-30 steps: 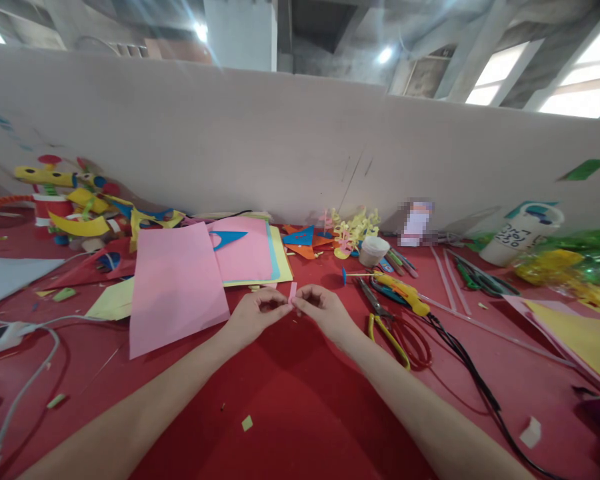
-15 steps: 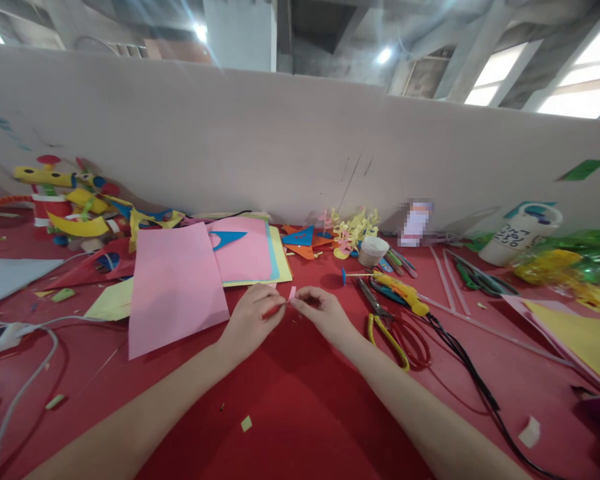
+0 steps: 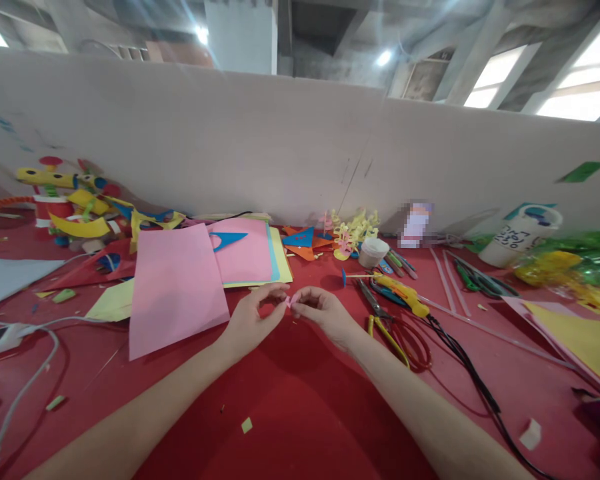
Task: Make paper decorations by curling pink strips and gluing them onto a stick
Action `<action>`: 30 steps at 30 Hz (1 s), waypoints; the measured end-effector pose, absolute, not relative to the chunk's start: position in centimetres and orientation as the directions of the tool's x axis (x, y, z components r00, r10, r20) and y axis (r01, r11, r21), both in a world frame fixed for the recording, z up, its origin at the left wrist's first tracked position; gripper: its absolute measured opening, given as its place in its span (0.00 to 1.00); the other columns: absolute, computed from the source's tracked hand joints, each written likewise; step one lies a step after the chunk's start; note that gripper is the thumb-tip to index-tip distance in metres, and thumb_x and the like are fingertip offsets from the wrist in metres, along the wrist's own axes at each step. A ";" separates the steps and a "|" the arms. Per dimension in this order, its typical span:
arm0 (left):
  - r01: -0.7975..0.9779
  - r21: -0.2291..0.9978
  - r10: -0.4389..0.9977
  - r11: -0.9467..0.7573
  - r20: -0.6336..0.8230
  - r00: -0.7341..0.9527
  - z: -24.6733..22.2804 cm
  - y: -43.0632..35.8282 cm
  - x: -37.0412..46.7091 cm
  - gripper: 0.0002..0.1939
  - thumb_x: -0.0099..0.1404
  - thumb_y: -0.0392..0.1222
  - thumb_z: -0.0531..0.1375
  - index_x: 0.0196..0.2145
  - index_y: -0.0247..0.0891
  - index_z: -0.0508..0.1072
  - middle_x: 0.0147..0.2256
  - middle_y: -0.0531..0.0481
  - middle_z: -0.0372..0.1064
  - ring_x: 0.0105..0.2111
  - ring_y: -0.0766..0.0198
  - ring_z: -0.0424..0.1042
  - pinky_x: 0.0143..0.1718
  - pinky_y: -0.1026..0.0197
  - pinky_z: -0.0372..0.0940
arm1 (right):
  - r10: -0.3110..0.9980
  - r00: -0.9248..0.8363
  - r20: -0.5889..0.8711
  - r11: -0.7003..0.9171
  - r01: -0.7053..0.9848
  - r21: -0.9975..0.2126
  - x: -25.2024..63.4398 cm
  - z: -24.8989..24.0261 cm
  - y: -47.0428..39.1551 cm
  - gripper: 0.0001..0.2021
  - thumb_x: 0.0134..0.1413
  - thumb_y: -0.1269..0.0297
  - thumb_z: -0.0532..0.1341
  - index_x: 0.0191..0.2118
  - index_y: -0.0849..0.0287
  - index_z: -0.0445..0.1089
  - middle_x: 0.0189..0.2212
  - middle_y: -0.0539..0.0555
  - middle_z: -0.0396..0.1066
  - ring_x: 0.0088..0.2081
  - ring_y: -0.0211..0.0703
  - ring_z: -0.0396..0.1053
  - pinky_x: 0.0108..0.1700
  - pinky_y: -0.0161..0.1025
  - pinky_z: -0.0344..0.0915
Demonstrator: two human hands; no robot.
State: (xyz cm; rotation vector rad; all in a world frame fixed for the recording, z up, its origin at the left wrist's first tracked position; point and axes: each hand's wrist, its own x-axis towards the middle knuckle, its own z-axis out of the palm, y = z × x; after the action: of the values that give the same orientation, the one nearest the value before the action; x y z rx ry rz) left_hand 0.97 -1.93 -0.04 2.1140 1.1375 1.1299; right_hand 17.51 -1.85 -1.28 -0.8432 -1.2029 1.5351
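Observation:
Between my fingertips is a small pink paper piece (image 3: 289,303), mostly covered by the fingers. My left hand (image 3: 255,315) pinches one side of it, and my right hand (image 3: 321,312) pinches the other. Both hands are above the middle of the red table (image 3: 290,400). To the left of my left hand lies a large pink paper sheet (image 3: 177,287), overlapping a stack of coloured paper (image 3: 285,267). Right of my right hand are scissors with yellow handles (image 3: 390,341) and a yellow glue gun (image 3: 403,293).
Behind the hands stand a small white tub (image 3: 373,253) and yellow plastic figures (image 3: 363,227). A white bottle (image 3: 515,237) is at the right, near yellow paper (image 3: 580,333). Paper models (image 3: 80,200) crowd the back left. A white cable (image 3: 53,353) runs along the left side.
The pink piece has changed from standing upright to a smaller, crumpled or folded look between the fingertips. The left fingers have shifted slightly and spread a little. The surrounding things have stayed put.

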 end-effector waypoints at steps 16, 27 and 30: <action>0.129 0.963 0.929 -0.237 0.186 0.320 -0.2 -1.1 1.5 0.09 0.53 0.41 0.60 0.33 0.37 0.71 0.31 0.50 0.71 0.33 0.63 0.71 0.41 0.57 0.66 | 0.971 -0.198 0.135 0.111 -0.130 -0.985 17.7 -2.7 -1.1 0.11 0.40 0.62 0.66 0.30 0.59 0.65 0.27 0.49 0.68 0.28 0.35 0.65 0.33 0.35 0.62; 0.260 0.920 0.936 -0.293 0.221 0.275 -0.4 -1.2 1.2 0.06 0.55 0.41 0.59 0.30 0.37 0.73 0.31 0.50 0.72 0.33 0.62 0.70 0.38 0.59 0.65 | 0.961 -0.190 0.201 0.172 -0.160 -0.972 17.6 -2.4 -1.3 0.09 0.41 0.62 0.65 0.28 0.58 0.66 0.28 0.48 0.69 0.31 0.36 0.66 0.37 0.36 0.62; 0.313 0.839 0.890 -0.444 0.373 0.263 -0.5 -1.2 0.9 0.04 0.57 0.39 0.58 0.31 0.39 0.73 0.32 0.50 0.72 0.34 0.62 0.70 0.39 0.59 0.65 | 0.962 -0.183 0.202 0.173 -0.164 -0.971 17.4 -2.1 -1.5 0.08 0.41 0.62 0.65 0.27 0.58 0.67 0.26 0.47 0.68 0.28 0.34 0.64 0.35 0.35 0.62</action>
State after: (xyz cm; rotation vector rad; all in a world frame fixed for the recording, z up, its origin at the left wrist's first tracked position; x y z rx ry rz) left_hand 0.93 -1.24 -0.52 1.9012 1.0876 1.1618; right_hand 17.44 -1.50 -2.10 -0.8600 -1.3244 1.2729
